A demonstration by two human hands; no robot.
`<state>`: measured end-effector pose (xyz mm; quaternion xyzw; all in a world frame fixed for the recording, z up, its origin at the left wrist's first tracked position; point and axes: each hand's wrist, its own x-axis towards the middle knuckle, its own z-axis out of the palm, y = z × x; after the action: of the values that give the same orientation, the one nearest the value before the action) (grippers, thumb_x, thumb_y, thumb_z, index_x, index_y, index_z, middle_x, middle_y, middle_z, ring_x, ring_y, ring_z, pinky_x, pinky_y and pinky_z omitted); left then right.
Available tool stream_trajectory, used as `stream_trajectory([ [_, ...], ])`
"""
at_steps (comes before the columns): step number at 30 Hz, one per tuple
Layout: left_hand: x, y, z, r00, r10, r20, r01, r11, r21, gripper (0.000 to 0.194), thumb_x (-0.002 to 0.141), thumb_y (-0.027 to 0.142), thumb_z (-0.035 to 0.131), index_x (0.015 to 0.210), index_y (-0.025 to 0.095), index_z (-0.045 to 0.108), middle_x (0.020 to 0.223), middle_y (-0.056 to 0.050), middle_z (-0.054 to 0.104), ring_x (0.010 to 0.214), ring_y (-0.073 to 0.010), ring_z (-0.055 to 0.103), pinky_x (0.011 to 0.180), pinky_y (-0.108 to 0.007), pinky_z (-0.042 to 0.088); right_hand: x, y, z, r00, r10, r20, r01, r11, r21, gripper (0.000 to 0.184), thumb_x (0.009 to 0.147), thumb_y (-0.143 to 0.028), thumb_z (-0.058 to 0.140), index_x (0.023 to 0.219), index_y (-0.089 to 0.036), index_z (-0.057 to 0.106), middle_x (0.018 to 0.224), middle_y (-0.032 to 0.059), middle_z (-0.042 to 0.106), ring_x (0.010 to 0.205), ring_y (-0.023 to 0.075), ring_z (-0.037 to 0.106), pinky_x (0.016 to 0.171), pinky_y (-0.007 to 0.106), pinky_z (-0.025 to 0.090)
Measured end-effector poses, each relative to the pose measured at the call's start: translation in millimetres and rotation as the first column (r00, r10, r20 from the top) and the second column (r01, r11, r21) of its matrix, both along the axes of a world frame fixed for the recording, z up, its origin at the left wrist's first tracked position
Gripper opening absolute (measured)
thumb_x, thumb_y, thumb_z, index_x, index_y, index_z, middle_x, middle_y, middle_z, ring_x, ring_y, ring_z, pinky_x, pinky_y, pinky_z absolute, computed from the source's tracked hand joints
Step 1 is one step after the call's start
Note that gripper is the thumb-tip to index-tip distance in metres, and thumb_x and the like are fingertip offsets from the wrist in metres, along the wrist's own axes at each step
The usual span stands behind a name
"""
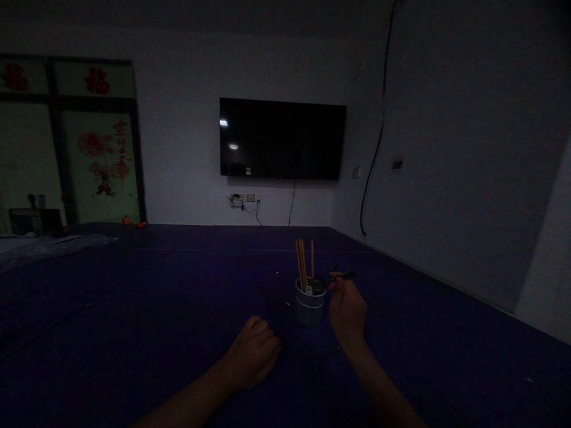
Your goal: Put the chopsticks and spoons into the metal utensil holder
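A grey metal cup (308,310) stands upright on the dark blue surface. Several thin wooden sticks (302,264) lean up out of it, along with a small pale piece (308,290) at the rim. Just right of the cup, my right hand (348,309) is closed, pinching a short, dark, pen-like thing (348,275) at about rim height; the dim light hides its exact kind. My left hand (256,352) rests curled in a loose fist on the surface, left of the cup and nearer to me, apart from it. No object shows in that fist.
The broad dark blue surface (178,297) bears a few tiny white scraps. Crumpled clear plastic (57,246) lies far left, and small orange items (140,224) sit at the back. A black television (282,139) hangs on the back wall; a black cable (373,163) runs down the right wall.
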<state>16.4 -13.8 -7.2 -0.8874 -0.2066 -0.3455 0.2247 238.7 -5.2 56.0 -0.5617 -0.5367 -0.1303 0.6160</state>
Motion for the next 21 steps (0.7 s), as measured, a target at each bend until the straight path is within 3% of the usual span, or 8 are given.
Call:
stream_trajectory([
  [10,2.0,-1.0,-0.9,0.999,-0.014,-0.039,0.012,0.999,-0.052,0.014,0.087,0.014,0.039,0.079,0.019,0.05,0.07,-0.001,0.055,0.07,-0.0138,0.047,0.071,-0.031,0.033,6.5,12.3,-11.8,0.994,-0.009,0.106,0.037,0.962,-0.269,0.045,0.094,-0.042,0.025,0.095,-0.018,0.064,0.079,0.0087,0.068,0.068,0.0197,0.061,0.056,0.027,0.033],
  [21,0.4,-1.9,0.1,0.998,-0.015,-0.055,0.01,0.996,-0.092,0.014,0.087,0.015,0.041,0.078,0.019,0.051,0.07,-0.001,0.056,0.071,-0.0141,0.047,0.073,-0.031,0.034,5.1,17.7,-19.1,0.981,0.005,0.192,0.075,0.91,-0.409,0.037,0.095,-0.037,0.032,0.083,-0.02,0.063,0.069,0.0058,0.065,0.06,0.0165,0.059,0.05,0.025,0.027],
])
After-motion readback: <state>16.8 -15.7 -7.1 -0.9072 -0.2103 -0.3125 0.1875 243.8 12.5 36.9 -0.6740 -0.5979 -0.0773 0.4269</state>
